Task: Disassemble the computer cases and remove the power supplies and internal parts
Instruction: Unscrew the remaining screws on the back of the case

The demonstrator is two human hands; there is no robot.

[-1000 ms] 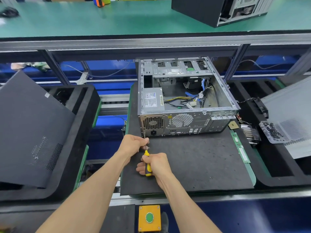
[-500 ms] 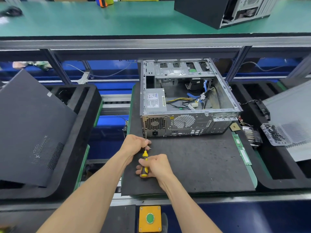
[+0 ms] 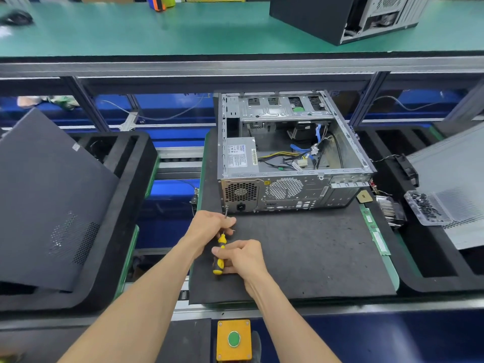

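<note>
Both hands work one screwdriver at the middle of the view. Right hand is curled around its yellow-and-black handle, near six o'clock from the case. Left hand is closed around the thin metal shaft higher up, steadying it. From that hand the shaft runs up toward twelve o'clock, and its tip meets a screw at the bottom left corner of the case's rear panel.

That open case lies on its side on a dark mat, with its side panel off. Inside, at nine o'clock, sits the grey power supply, its fan grille facing the person. Loose cables spread toward three o'clock.

This looks like the step of undoing the supply's rear screws. To do it well, the shaft should stay in line with the screw, with firm forward pressure so the tip does not slip. The left fingers should be ready to catch the screw. A tray of screws waits at three o'clock. Cables may need checking before the supply is lifted out.
</note>
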